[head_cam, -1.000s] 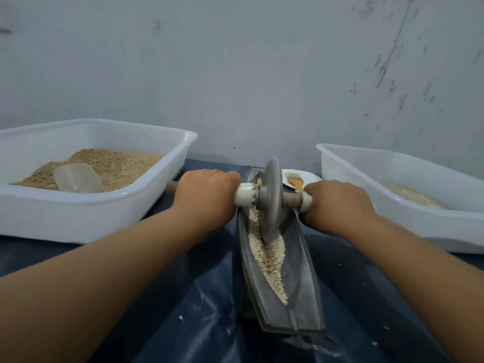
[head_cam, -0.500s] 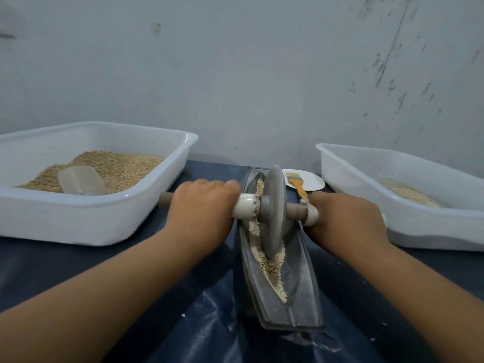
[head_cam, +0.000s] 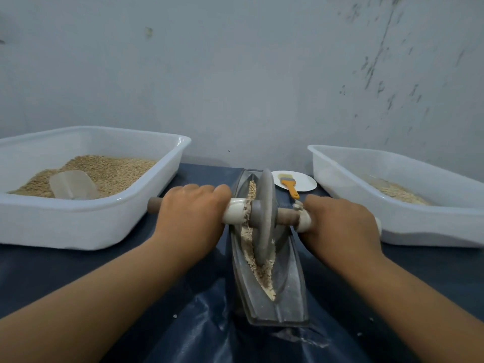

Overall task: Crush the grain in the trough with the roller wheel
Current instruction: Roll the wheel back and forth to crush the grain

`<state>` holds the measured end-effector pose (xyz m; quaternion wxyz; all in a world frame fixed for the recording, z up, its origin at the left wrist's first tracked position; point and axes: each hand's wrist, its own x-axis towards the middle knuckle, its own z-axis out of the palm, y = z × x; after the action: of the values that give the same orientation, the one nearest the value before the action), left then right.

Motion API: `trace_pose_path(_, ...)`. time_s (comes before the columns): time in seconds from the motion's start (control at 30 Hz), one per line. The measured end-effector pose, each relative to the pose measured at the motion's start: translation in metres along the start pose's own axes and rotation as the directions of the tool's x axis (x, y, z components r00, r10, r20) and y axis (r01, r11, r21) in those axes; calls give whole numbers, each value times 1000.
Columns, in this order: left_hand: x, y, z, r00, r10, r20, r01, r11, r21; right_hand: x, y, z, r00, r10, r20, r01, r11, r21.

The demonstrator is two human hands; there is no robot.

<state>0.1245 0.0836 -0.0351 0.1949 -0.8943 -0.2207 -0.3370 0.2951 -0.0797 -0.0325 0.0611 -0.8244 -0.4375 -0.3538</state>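
Left hand (head_cam: pixel 193 214) curled over the axle (head_cam: pixel 235 212) on the near-left side of the roller wheel (head_cam: pixel 265 218), fingers wrapped round the pale sleeve, brown axle tip poking out past the knuckles. Right hand (head_cam: pixel 340 226) clamped likewise on the axle's other end, just right of the wheel. Grey disc standing upright on edge in the trough (head_cam: pixel 293 284), rim sunk into the grain (head_cam: pixel 262 273) about midway along its length. Crushed pale grain heaped along the groove both beyond the wheel and nearer than it, thinning to a point toward the trough's near end. Dark boat-shaped trough lying lengthwise on the desk (head_cam: pixel 157 284), covered in dark blue sheeting, a few stray crumbs scattered beside it. Left of the trough, a white tub (head_cam: pixel 91 221) holding tan grain and a clear scoop (head_cam: pixel 73 186) half buried. Right of the trough, a second white tub (head_cam: pixel 408 221) with a thin layer of paler grain. Just beyond the trough's far end, to the right, a small white plate (head_cam: pixel 305 183) carrying an orange-handled brush (head_cam: pixel 289 186).
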Motion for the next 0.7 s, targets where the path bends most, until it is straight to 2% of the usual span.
trace_pose_path(0.07, 9, 1, 6, 992, -87, 87, 87, 996, 4, 13, -4, -2, 996, 22, 92, -27, 998, 49)
trace_pose_path(0.17, 8, 4, 1, 988, -116, 106, 119, 993, -20, 19, -6, -3, 989, 29, 144, -39, 997, 69)
trace_pose_path(0.3, -16, 2, -6, 998, -15, -61, 12, 999, -49, -1, -1, -6, 997, -62, -51, 60, 997, -41)
trace_pose_path(0.37, -19, 0, -5, 998, -31, -53, 29, 999, -35, -2, 0, -9, 993, -70, -99, 65, 997, -51)
trace_pose_path(0.5, 6, 2, 1, 995, -81, 54, 81, 997, 15, 14, -7, -3, 994, 25, 110, -31, 998, 47)
trace_pose_path(0.57, 11, 4, 0, 994, -86, 63, 86, 996, 8, 15, -7, -1, 986, 64, 151, -76, 994, 76)
trace_pose_path(0.6, 10, 6, -2, 996, -69, 53, 69, 998, 5, 12, -6, -1, 988, 70, 136, -82, 993, 83)
trace_pose_path(0.7, -8, 4, -6, 999, 13, -29, -14, 1000, -27, -6, -1, -2, 999, -2, -39, 4, 998, 58)
